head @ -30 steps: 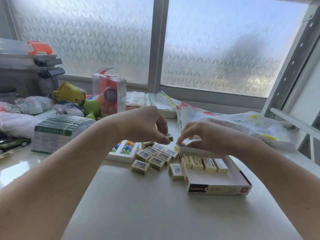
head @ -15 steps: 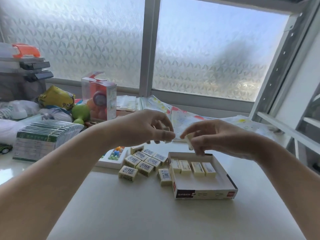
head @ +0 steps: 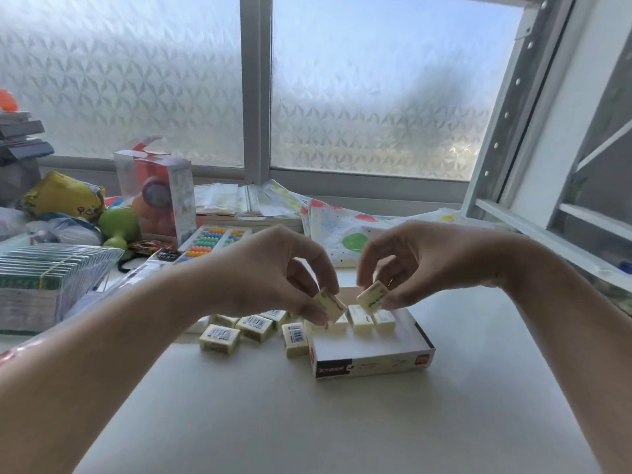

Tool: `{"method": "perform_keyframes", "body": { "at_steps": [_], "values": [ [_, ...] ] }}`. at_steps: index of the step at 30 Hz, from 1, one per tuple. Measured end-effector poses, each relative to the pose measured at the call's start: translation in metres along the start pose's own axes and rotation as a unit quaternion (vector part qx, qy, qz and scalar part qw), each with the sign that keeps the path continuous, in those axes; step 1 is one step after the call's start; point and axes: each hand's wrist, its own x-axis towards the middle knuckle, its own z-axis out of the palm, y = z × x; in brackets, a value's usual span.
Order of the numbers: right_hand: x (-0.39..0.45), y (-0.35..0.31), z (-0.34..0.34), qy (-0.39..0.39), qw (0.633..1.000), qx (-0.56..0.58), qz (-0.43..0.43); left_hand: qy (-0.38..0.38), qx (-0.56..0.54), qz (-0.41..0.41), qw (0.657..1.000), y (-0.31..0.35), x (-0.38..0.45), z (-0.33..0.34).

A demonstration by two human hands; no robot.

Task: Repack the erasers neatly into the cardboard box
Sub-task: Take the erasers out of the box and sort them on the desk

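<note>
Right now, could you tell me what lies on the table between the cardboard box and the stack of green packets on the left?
In the head view, loose erasers lie between the cardboard box and the green packets.

Bare table (head: 342, 422) near side of both hands: free passage. Below hands, cardboard box (head: 372, 357), erasers filling far row only; near part open. Just left of box, loose erasers (head: 239, 331) block table. Beyond left hand (head: 273, 271): abacus (head: 212, 242), toy box (head: 160, 193). Beyond right hand (head: 410, 261): spotted bags (head: 342, 227).
</note>
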Motion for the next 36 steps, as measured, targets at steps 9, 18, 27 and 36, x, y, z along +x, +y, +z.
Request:
{"method": "perform_keyframes", "body": {
  "at_steps": [9, 18, 27, 36],
  "values": [
    [0.000, -0.010, 0.010, -0.092, 0.986, -0.139, 0.021, -0.033, 0.140, 0.039, 0.989, 0.010, -0.002, 0.013],
    [0.006, -0.009, 0.016, -0.036, 0.988, -0.151, 0.015, -0.017, 0.120, 0.028, 0.992, 0.007, 0.002, 0.026],
    [0.019, -0.014, 0.022, 0.148, 0.978, -0.136, -0.052, 0.144, 0.151, 0.016, 0.978, -0.001, -0.007, -0.045],
    [0.067, -0.028, 0.080, 0.158, 0.964, -0.213, -0.031, 0.003, 0.288, -0.125, 0.949, -0.029, -0.004, -0.057]
  ]
}}
